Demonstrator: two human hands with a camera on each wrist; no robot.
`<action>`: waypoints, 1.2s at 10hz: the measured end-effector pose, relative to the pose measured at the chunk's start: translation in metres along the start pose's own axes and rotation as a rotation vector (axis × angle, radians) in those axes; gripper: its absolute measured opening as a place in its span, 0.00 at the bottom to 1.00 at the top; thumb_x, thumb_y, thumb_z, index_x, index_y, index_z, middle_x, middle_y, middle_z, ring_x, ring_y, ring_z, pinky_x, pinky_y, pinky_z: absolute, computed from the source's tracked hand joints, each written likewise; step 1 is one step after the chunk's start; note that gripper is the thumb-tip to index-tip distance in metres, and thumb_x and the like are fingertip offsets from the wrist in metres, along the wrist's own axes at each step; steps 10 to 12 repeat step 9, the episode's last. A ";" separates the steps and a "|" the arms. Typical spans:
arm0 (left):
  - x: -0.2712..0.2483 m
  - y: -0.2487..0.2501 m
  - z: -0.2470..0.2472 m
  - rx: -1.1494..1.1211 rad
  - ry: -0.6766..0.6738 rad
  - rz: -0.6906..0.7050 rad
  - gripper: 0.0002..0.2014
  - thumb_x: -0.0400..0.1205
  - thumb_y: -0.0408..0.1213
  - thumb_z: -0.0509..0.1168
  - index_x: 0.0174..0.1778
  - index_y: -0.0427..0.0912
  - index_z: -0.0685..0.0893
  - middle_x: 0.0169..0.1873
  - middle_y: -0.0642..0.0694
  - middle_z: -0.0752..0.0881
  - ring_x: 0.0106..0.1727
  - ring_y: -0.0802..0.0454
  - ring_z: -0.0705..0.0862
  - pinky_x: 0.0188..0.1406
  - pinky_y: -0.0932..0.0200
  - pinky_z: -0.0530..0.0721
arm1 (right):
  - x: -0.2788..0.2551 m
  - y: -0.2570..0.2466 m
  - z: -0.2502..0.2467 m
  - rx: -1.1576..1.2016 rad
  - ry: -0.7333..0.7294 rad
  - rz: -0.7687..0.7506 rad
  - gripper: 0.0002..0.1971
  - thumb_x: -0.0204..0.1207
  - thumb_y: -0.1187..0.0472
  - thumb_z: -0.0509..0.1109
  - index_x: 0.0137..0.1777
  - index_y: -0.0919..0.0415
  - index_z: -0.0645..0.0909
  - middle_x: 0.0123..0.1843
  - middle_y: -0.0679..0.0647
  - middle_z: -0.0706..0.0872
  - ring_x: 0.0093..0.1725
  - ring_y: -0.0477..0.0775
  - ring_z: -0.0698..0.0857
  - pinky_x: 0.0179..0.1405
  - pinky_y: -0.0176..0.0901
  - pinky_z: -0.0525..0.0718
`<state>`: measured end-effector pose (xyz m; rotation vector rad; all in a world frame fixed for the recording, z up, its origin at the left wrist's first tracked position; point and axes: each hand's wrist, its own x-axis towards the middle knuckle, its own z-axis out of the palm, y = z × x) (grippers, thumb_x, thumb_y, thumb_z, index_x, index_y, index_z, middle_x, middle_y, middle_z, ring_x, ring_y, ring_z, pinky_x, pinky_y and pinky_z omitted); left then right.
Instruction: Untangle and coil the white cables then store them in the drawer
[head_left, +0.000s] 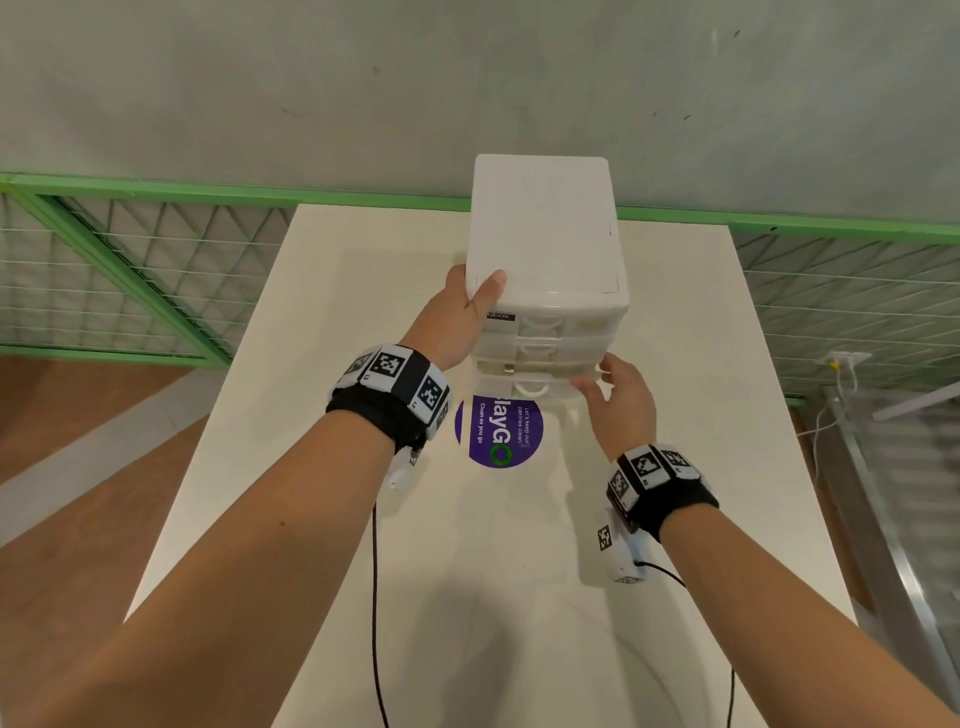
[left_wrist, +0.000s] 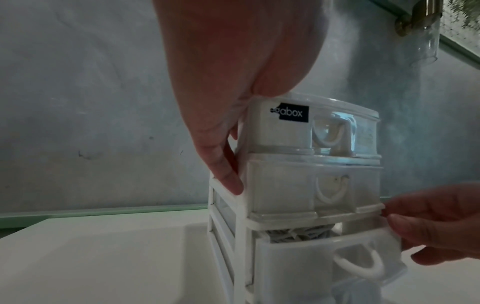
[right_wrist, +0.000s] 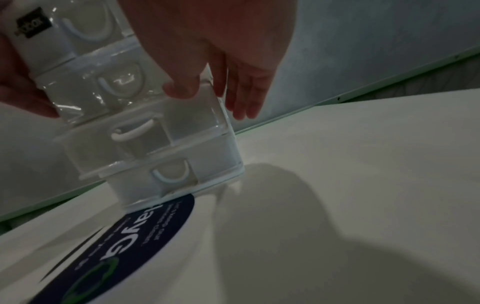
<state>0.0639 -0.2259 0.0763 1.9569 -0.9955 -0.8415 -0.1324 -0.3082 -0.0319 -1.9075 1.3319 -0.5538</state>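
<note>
A white plastic drawer unit (head_left: 545, 234) (left_wrist: 283, 185) (right_wrist: 85, 55) stands at the far middle of the table. My left hand (head_left: 457, 322) (left_wrist: 221, 123) grips its top left corner, thumb on the lid and fingers down the left side. The third drawer (head_left: 530, 375) (left_wrist: 298, 259) (right_wrist: 98, 144) sticks out a little. Through the gap, white cables (left_wrist: 298, 234) lie bunched inside it. My right hand (head_left: 618, 395) (left_wrist: 436, 226) (right_wrist: 221, 72) touches the drawer's right front corner: the thumb presses the front, and straight fingers lie along the unit's right side.
The white table (head_left: 363, 312) carries a round purple sticker (head_left: 498, 431) (right_wrist: 145, 236) just in front of the unit. A green-framed wire fence (head_left: 130, 260) runs behind the table, below a grey wall. Thin black wires (head_left: 375, 597) hang from both wrist cameras.
</note>
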 end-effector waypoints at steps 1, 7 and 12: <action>0.000 0.000 -0.002 0.018 -0.018 -0.001 0.30 0.85 0.58 0.48 0.78 0.40 0.62 0.70 0.45 0.77 0.68 0.46 0.76 0.59 0.57 0.69 | 0.010 -0.005 0.002 -0.004 -0.017 0.021 0.16 0.78 0.51 0.64 0.63 0.57 0.78 0.61 0.56 0.84 0.61 0.56 0.81 0.56 0.44 0.76; 0.003 -0.001 -0.002 0.030 -0.032 -0.027 0.30 0.85 0.59 0.48 0.76 0.41 0.63 0.64 0.41 0.81 0.64 0.37 0.80 0.54 0.54 0.73 | 0.008 -0.023 0.035 0.215 0.121 0.159 0.35 0.61 0.50 0.81 0.65 0.54 0.67 0.61 0.53 0.82 0.55 0.56 0.84 0.50 0.46 0.81; -0.002 0.002 -0.003 -0.013 -0.026 -0.031 0.34 0.84 0.61 0.49 0.80 0.42 0.58 0.75 0.45 0.73 0.74 0.46 0.73 0.67 0.56 0.68 | -0.001 -0.027 0.025 0.222 0.048 0.147 0.35 0.65 0.53 0.79 0.69 0.53 0.64 0.62 0.52 0.82 0.55 0.55 0.82 0.51 0.44 0.77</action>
